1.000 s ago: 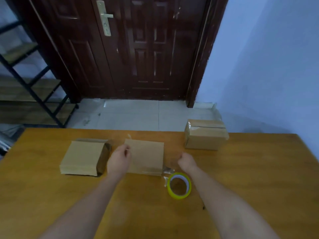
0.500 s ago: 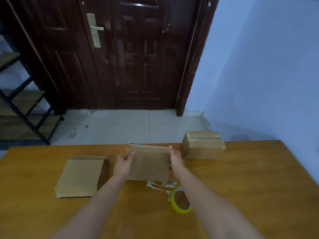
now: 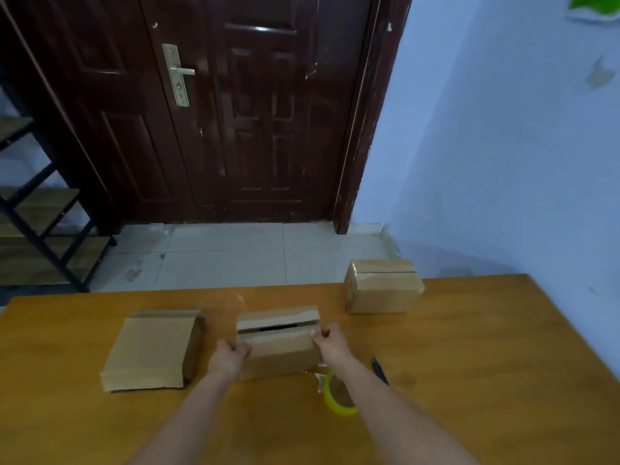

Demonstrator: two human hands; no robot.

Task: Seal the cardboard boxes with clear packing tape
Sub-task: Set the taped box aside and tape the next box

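Cardboard, plain brown, makes up the box (image 3: 278, 344) held between the two hands on the wooden table (image 3: 469, 380). It stands with its long axis running left to right across the view, and its top flaps face up and slightly toward the door (image 3: 235, 112), parted by a dark slit along that same axis. The left hand (image 3: 229, 357) grips the box's near left corner with its fingers curled round the edge; the right hand (image 3: 332, 340) grips the near right corner, fingers likewise curled, thumb pinching the top flap. Both forearms reach in from the bottom of the view.

Just behind the right wrist, partly hidden by the forearm, a roll of packing tape (image 3: 337, 396) with a yellow-green core stands tilted on its rim, and a crumpled bit of clear tape seems to lie between it and the box, though the blur makes that uncertain. Right of the right forearm lies a dark pen (image 3: 379, 370), pointing away from the person. Left of the left hand, well apart, a flattened box (image 3: 152, 350) lies on the table, its long axis running away from the person. Beyond the right hand, near the table's far edge, a taped box (image 3: 384, 286) sits with its top seam running left to right.
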